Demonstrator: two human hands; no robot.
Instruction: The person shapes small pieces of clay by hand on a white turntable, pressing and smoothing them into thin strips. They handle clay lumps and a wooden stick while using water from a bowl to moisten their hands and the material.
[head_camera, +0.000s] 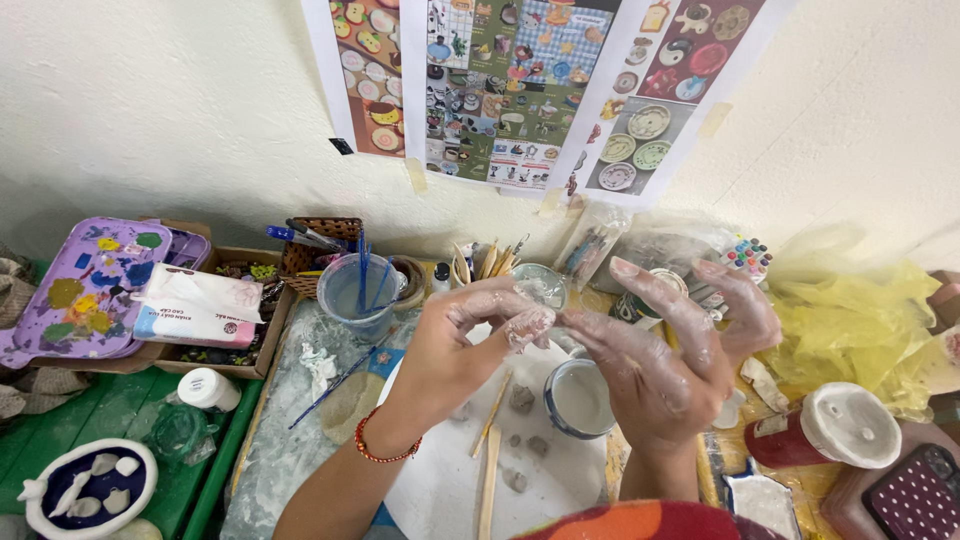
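Pinching a small lump of pale clay (528, 325) between thumb and fingertips, the left hand (470, 335) was closed tightly on it above a round white board (440, 480). The right hand (665, 345) met the lump from the other side; its thumb and forefinger touched the clay while the other fingers (650, 290) fanned out loosely, holding nothing else, probably to keep them off the soft piece. Both hands were smeared with grey slip. Directly below them stood a small cup of slip (580, 398), likely kept near for wetting the clay. Wooden sticks (490, 440) and several clay crumbs (522, 400) lay on the board within easy reach. Behind the left hand was a clear water cup (352, 290) with blue brushes (362, 262) standing in it. A purple paint tray (85, 290) sat well to the left, and a red jar with a white lid (830, 428) lay on its side at the right, near crumpled yellow plastic (860, 315).
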